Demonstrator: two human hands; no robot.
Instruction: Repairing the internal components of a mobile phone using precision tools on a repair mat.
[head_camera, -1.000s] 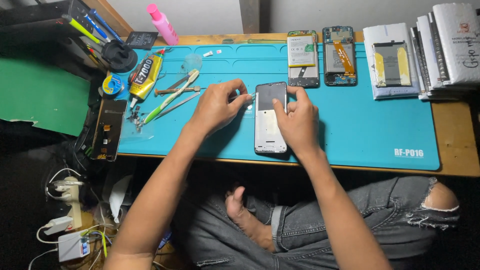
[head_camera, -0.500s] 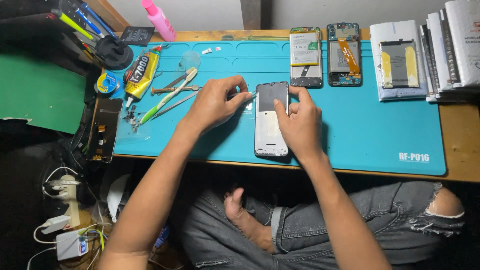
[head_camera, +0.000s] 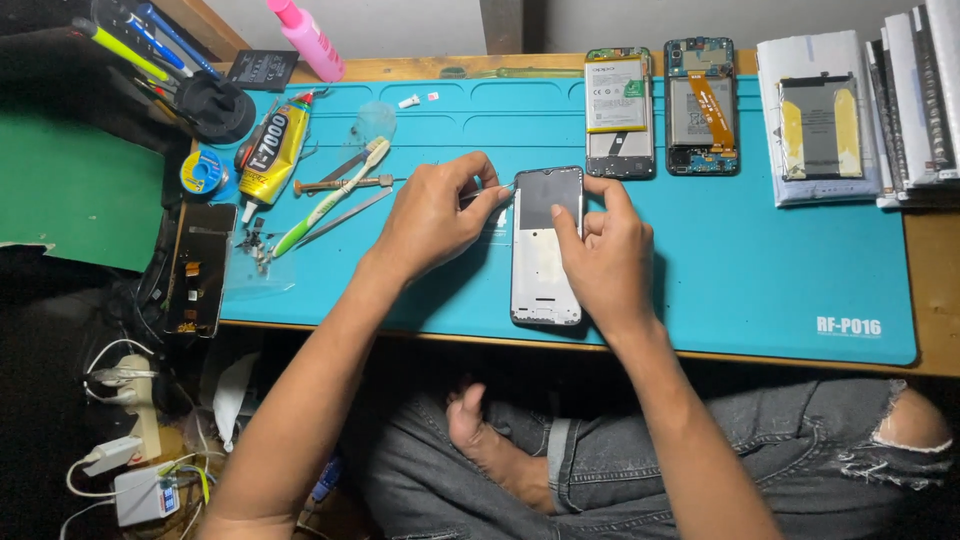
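I see white-framed phone screen assembly, dark glass upper part (head_camera: 546, 245), frame centre on teal silicone mat (head_camera: 780, 270), still open, unassembled. Left hand (head_camera: 432, 215) pinches thin metal tool at its top-left edge; right hand (head_camera: 600, 255) clamps right side. Seating unfinished, I judge.

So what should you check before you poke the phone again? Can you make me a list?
1. Phone lies flat on the blue mat: ok.
2. Right hand steadies the phone's right edge: ok.
3. Left hand holds a thin tool with its tip at the phone's upper left edge: ok.
4. Tool tip is actually in the seam: cannot tell, too small to see.
5. Loose screws and tweezers lie away from the phone: ok.
6. The two opened phones at the back of the mat are apart from the hands: ok.
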